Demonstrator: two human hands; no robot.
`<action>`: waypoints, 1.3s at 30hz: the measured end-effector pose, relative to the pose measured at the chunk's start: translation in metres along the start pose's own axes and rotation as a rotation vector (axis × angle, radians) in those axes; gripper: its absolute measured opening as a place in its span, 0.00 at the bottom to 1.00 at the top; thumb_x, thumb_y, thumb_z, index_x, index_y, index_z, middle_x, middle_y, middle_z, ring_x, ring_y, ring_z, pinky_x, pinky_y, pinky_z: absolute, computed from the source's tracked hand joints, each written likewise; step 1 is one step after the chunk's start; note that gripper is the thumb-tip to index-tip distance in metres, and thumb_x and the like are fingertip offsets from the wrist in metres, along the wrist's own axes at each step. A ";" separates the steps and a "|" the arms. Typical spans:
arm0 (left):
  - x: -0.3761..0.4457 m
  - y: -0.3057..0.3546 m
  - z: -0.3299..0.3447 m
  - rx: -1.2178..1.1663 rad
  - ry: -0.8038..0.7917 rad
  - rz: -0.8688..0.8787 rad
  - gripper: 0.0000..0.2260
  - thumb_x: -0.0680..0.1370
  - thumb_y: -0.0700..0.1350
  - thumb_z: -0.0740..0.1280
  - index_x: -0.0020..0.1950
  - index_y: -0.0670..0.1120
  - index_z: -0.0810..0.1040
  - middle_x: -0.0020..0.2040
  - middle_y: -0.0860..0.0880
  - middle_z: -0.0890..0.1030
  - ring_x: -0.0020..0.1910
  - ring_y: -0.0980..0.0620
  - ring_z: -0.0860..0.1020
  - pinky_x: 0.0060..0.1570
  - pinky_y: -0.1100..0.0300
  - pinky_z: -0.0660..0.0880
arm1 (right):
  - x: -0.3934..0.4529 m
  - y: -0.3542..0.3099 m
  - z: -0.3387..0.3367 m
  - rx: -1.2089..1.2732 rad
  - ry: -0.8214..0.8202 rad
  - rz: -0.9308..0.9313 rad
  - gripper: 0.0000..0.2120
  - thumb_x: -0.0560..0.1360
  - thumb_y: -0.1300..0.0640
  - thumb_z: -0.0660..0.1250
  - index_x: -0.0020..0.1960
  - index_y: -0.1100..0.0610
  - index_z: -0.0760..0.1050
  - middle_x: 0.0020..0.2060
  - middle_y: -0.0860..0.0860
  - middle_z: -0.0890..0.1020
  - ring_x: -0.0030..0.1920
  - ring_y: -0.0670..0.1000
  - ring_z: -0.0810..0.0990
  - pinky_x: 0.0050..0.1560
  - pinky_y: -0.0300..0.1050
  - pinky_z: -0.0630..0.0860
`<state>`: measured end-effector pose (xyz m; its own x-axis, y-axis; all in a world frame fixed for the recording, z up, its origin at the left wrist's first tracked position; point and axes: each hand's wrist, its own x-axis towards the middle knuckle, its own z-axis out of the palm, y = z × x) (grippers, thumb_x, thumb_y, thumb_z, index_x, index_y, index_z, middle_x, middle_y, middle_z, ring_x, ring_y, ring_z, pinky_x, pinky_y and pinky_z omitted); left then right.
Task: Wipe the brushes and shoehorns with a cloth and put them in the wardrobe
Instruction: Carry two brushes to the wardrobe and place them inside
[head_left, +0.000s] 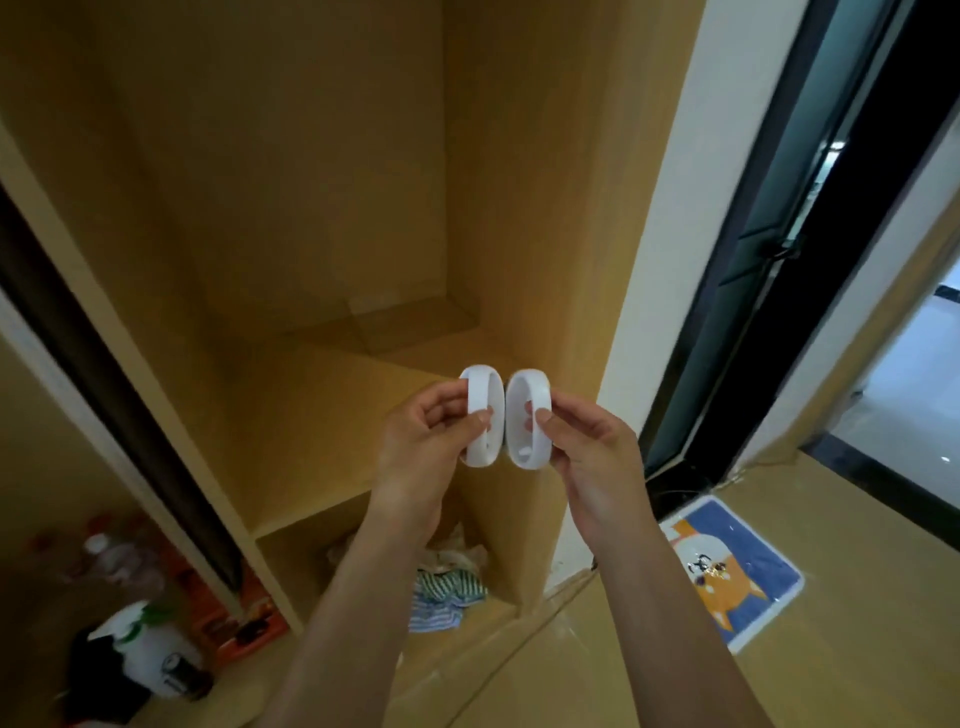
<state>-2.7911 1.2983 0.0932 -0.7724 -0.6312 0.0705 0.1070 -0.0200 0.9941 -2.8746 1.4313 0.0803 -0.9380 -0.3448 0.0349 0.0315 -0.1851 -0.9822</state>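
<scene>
While the wardrobe (322, 218) stands open ahead, two white oval brushes are held up side by side in front of its wooden shelf (322, 395). The left brush (483, 415) is pinched by the left hand (415, 441), thumb on its near face and fingers curled behind its outer edge; the right brush (527, 418) is pinched in the same way by the right hand (587, 447). Both brushes are turned upright on their long axis, their inner edges nearly touching (whether they actually meet cannot be told through the blur). A hollowed face with small openings is shown toward the camera on each piece; no bristles can be made out. Below the shelf, in a lower compartment, a crumpled striped cloth (447, 597) is seen lying with some pale crumpled material behind it. To the right, a blue mat with an orange cartoon animal (727, 571) lies flat on a wooden ledge (857, 597) beside a dark-framed window (779, 234). At lower left, a white spray bottle (140, 654) and blurred orange packaging (234, 618) are seen.
</scene>
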 end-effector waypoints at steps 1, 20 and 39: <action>0.011 -0.001 0.004 0.003 0.026 -0.007 0.12 0.74 0.40 0.74 0.54 0.54 0.82 0.48 0.56 0.86 0.47 0.55 0.84 0.46 0.57 0.81 | 0.016 0.000 0.001 -0.005 -0.019 0.015 0.13 0.75 0.61 0.72 0.59 0.55 0.83 0.54 0.52 0.86 0.57 0.57 0.82 0.64 0.64 0.76; 0.256 -0.012 -0.010 -0.030 0.305 -0.039 0.13 0.73 0.35 0.73 0.56 0.48 0.81 0.48 0.50 0.85 0.46 0.52 0.84 0.43 0.57 0.77 | 0.274 0.009 0.119 -0.022 -0.280 0.157 0.16 0.70 0.69 0.74 0.55 0.55 0.83 0.50 0.53 0.87 0.54 0.58 0.84 0.58 0.57 0.79; 0.427 -0.044 -0.054 -0.032 0.443 -0.209 0.12 0.73 0.33 0.72 0.56 0.37 0.81 0.51 0.36 0.83 0.43 0.44 0.80 0.38 0.55 0.76 | 0.460 0.066 0.209 -0.226 -0.391 0.300 0.19 0.75 0.69 0.69 0.66 0.66 0.76 0.61 0.64 0.80 0.62 0.63 0.79 0.54 0.55 0.79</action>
<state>-3.0921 0.9873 0.0754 -0.4396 -0.8801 -0.1791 0.0025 -0.2005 0.9797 -3.2322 1.0682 0.0703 -0.6994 -0.6768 -0.2298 0.1630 0.1620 -0.9732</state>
